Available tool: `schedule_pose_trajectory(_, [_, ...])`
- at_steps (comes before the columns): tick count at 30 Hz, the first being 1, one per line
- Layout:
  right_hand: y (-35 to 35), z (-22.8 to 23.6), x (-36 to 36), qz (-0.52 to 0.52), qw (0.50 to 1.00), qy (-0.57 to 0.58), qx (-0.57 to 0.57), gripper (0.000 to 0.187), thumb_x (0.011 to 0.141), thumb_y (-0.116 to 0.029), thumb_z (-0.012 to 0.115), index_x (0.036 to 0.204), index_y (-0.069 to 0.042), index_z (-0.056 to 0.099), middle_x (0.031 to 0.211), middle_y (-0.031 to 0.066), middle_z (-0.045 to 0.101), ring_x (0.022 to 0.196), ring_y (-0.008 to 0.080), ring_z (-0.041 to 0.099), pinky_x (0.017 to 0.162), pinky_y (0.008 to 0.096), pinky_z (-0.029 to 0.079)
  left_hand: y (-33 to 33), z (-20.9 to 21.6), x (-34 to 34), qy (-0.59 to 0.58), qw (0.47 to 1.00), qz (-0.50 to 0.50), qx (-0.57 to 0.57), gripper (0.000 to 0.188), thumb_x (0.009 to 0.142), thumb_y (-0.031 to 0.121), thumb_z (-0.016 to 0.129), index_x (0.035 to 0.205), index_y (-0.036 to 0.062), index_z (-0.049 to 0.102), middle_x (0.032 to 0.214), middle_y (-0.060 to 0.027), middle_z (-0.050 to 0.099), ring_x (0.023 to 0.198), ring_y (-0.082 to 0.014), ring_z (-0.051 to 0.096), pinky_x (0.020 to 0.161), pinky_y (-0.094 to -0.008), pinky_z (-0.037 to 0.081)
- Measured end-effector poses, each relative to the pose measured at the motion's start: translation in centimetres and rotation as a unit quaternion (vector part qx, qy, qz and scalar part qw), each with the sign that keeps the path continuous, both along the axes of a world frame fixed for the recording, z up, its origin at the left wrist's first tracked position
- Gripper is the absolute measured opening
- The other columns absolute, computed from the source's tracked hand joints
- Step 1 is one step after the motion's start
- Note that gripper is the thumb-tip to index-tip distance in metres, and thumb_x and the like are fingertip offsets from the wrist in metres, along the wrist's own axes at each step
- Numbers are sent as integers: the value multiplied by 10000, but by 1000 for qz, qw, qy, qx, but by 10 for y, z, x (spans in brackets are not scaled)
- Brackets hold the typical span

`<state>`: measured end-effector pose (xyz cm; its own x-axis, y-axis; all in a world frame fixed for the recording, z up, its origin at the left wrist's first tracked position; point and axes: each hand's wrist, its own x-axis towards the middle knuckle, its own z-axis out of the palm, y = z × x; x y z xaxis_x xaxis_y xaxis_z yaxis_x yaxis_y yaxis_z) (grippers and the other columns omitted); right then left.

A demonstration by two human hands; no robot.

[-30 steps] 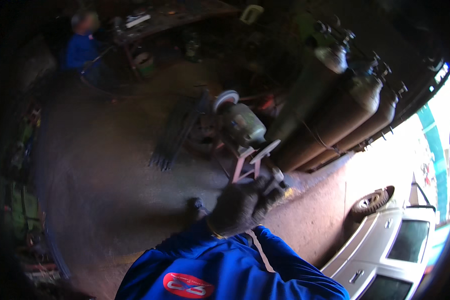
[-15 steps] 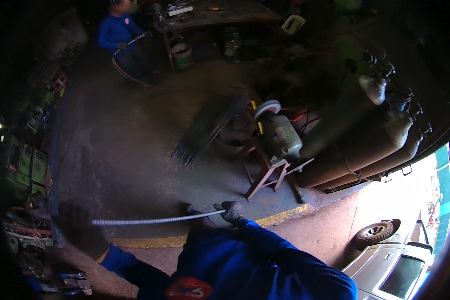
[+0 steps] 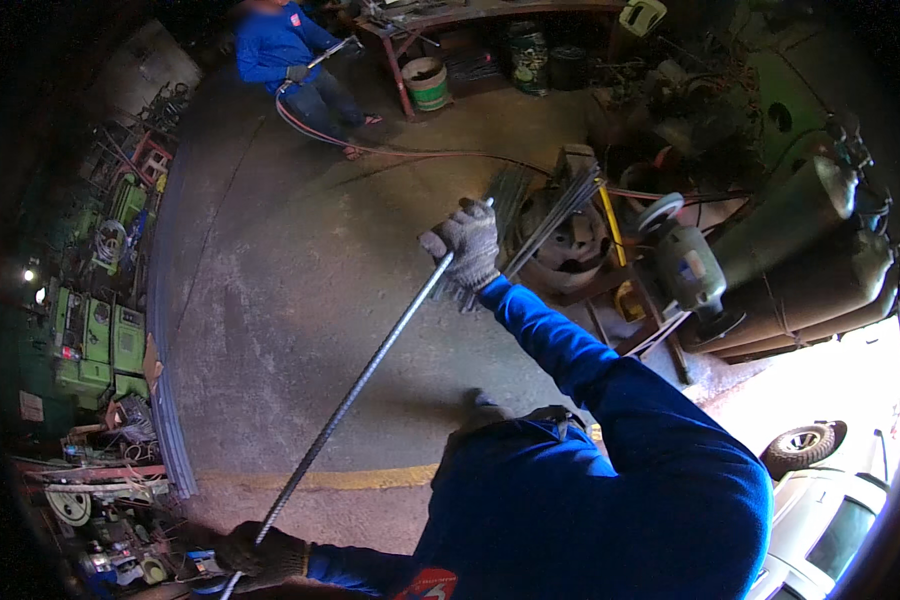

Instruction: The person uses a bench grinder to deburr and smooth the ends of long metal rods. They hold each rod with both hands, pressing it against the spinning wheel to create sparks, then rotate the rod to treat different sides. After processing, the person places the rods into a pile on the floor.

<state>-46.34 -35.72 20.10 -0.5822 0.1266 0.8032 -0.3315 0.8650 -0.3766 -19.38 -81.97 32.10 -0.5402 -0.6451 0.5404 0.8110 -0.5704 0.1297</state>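
A long ribbed steel rebar (image 3: 355, 385) slants across the view from the lower left up to the centre. My right hand (image 3: 469, 243), in a grey knitted glove, is closed round its upper part, with the tip poking out just beyond. Low at the left, my left hand (image 3: 262, 556) wears a dark glove and is wrapped round the lower part; its fingers lie in shadow. Just past my right hand, a bundle of similar rods (image 3: 560, 225) leans by a round metal piece (image 3: 568, 240).
A bench grinder (image 3: 692, 268) on a stand and several gas cylinders (image 3: 785, 270) are at the right. A person (image 3: 288, 60) holds a torch with a trailing hose (image 3: 420, 153) near a workbench (image 3: 480, 14). Green machines (image 3: 100, 340) and long bars (image 3: 167, 400) line the left; a vehicle (image 3: 820, 530) is lower right.
The rebar has swung from nearly level to a steep slant. My right hand has moved up and forward with it, while my left hand has dropped lower. The view has shifted too.
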Motion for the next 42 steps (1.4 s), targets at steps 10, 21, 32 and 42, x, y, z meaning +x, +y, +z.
schedule_pose_trajectory(10, [-29,-55,-121,-127,975,-150,-100,525,906,-498,628,546,-117,634,590,133,601,609,360,563,676,455,446,-60,-120,-139,-457,849,9,-266,518,987,468,536,1226,14,605,1060,-87,652,858,-197,630,724,-310,543])
schedule_pose_trajectory(21, [-21,-210,-187,-140,822,-293,-467,385,925,-380,653,1041,-14,665,850,220,712,818,404,694,746,461,534,-4,-363,-108,-806,508,-128,-276,448,960,381,593,1314,113,530,1190,-135,633,913,-310,653,700,-444,563])
schedule_pose_trajectory(32, [136,-378,-353,-11,746,-664,40,292,861,-240,668,1110,-88,671,1056,213,725,955,353,728,750,454,593,129,-347,-143,-873,388,-216,-200,429,967,379,590,1303,118,534,1194,-126,628,939,-304,645,733,-436,555])
schedule_pose_trajectory(42, [284,-390,-417,54,767,-636,57,207,897,-208,631,1022,-65,710,1074,196,720,1004,376,697,820,488,558,179,-325,-258,-863,382,-260,-204,412,973,377,588,1293,123,538,1197,-118,622,963,-299,638,763,-428,548])
